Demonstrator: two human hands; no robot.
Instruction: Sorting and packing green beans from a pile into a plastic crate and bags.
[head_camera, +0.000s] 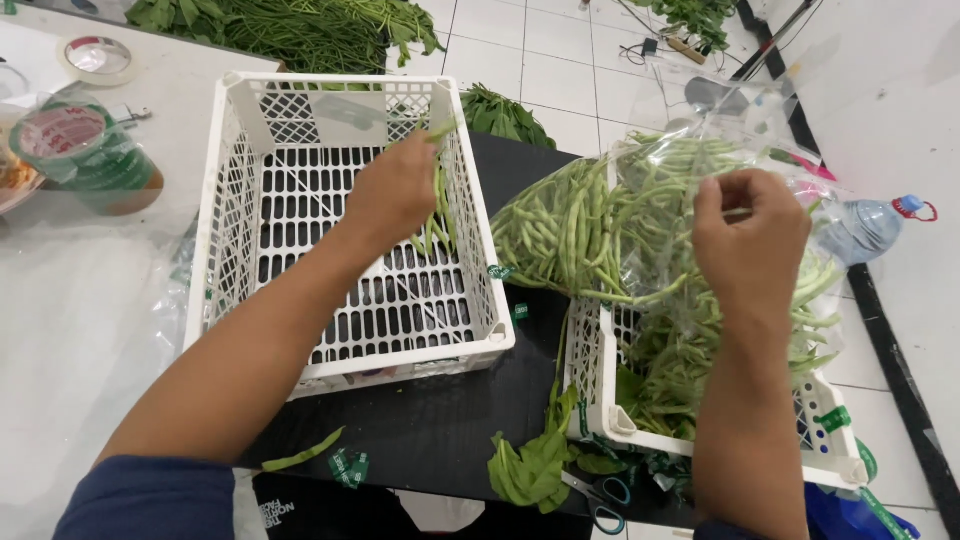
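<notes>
Left hand (395, 190) is closed around a small bunch of green beans (438, 215), holding it inside the white plastic crate (235, 230) at centre frame. Right hand (748, 235), fingers pinched together, grips the clear plastic bag of beans (575, 230) lying over a second crate (600, 400) at right, on the black desk (440, 420).

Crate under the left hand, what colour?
White slotted plastic crate, seen in the head view.
</notes>
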